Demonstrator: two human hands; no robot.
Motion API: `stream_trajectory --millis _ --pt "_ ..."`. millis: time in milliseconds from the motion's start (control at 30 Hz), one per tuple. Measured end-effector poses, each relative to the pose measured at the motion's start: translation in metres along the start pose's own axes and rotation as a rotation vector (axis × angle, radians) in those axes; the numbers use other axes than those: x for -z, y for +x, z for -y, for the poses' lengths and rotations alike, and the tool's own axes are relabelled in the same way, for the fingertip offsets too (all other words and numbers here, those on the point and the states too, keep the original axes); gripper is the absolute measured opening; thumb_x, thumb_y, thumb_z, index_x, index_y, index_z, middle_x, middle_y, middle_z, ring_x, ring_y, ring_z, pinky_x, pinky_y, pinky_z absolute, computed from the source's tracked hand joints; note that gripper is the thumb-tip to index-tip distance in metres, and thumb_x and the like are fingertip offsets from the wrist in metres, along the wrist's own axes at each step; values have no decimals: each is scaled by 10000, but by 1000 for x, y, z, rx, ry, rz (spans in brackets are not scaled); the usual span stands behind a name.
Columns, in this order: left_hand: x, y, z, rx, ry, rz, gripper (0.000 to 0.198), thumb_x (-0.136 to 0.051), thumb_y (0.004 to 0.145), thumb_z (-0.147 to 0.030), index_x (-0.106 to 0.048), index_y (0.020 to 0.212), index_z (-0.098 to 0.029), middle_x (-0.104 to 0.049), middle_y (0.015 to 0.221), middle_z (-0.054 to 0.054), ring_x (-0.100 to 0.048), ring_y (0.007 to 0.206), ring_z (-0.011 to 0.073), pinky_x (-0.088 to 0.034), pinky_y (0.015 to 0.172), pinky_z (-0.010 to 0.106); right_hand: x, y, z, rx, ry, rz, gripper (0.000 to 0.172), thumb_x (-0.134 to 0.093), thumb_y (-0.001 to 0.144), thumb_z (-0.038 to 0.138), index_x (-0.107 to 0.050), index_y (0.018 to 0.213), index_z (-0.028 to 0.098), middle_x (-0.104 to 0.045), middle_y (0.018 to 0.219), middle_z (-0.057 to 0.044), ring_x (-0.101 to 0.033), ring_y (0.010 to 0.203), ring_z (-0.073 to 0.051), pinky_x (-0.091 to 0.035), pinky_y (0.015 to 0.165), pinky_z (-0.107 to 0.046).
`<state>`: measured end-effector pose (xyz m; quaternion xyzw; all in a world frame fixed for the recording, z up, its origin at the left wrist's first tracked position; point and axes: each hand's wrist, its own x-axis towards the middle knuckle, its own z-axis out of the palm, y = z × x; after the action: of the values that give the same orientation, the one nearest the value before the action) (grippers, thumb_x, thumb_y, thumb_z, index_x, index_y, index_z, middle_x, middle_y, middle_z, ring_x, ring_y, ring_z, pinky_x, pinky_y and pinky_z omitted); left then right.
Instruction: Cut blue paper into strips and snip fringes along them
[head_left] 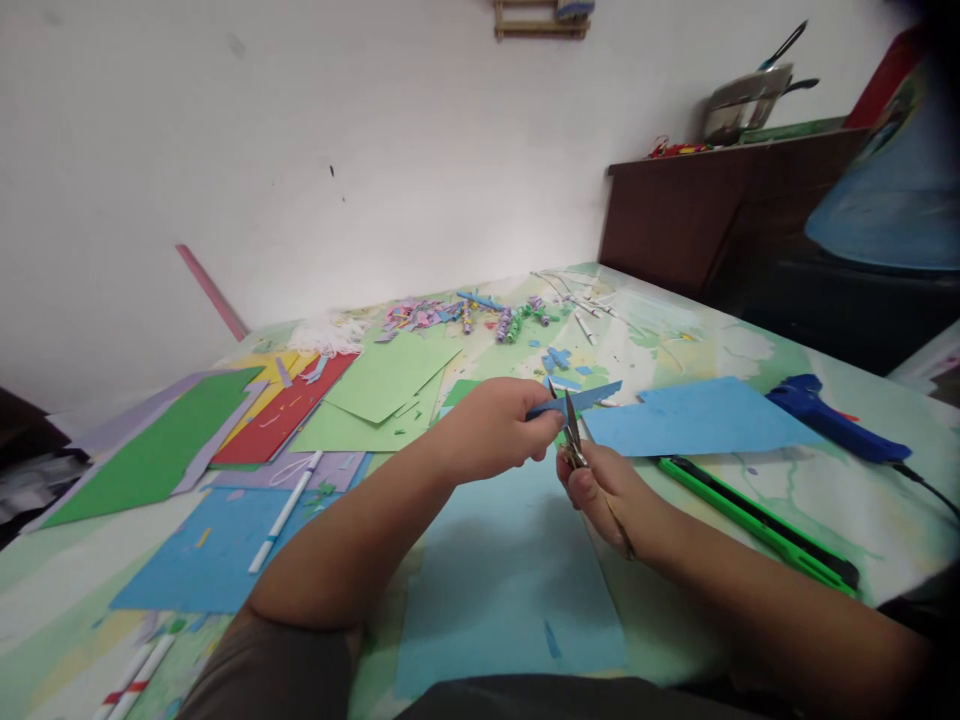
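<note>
My left hand (pixel 499 425) pinches a narrow blue paper strip (pixel 602 394), which sticks out to the right past the fingers. In my right hand (pixel 611 490) is a pair of scissors (pixel 574 430), its blades pointing up and parted around the strip. Both hands are close together above a light blue sheet (pixel 510 590) that lies in front of me. A small blue scrap (pixel 552 640) rests near that sheet's lower edge. Another blue sheet (pixel 705 415) lies just right of the scissors.
At right are a blue glue gun (pixel 840 420) and a green utility knife (pixel 757 520). Coloured sheets (pixel 157 450) and white markers (pixel 285 515) lie at left. Paper scraps and curled pieces (pixel 502 322) sit at the back by the wall. A dark cabinet (pixel 675 220) stands behind the right side.
</note>
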<state>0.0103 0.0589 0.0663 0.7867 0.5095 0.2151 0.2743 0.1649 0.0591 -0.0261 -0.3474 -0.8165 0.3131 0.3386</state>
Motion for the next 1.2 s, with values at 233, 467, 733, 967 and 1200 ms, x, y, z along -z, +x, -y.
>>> stream_trajectory --millis 233,467,733,967,1200 --pt "1 1 1 21 -77 32 234 -430 709 -252 -475 497 -163 -490 449 -47 -435 370 54 -341 375 162 -2 1 -1 -13 6 -9 556 -133 750 694 -351 620 200 -395 542 5 -376 506 -127 -302 469 -272" --pt "4 1 2 35 -79 62 222 -433 698 -252 -479 499 -163 -487 459 -47 -450 392 60 -363 392 163 -4 1 -3 -24 -3 -8 544 -174 745 693 -354 606 198 -390 531 10 -370 494 -121 -289 455 -259" --pt "7 0 0 -4 -127 83 202 -442 697 -213 -478 506 -157 -485 454 -55 -436 385 46 -358 394 151 -4 2 -1 -14 -31 -44 502 -240 757 660 -367 608 197 -363 525 26 -346 487 -111 -280 450 -246" --pt "7 0 0 -10 -104 66 219 -432 700 -199 -475 491 -152 -466 440 -62 -421 374 35 -335 383 141 -4 2 4 -101 -112 -87 442 -285 746 627 -345 622 207 -386 547 16 -354 513 -125 -283 478 -263" --pt "5 0 2 10 -57 54 221 -434 701 -205 -500 497 -154 -464 441 -61 -451 405 39 -339 403 140 0 1 7 -129 -156 -87 349 -372 730 548 -341 653 209 -408 584 8 -362 536 -133 -283 496 -272"
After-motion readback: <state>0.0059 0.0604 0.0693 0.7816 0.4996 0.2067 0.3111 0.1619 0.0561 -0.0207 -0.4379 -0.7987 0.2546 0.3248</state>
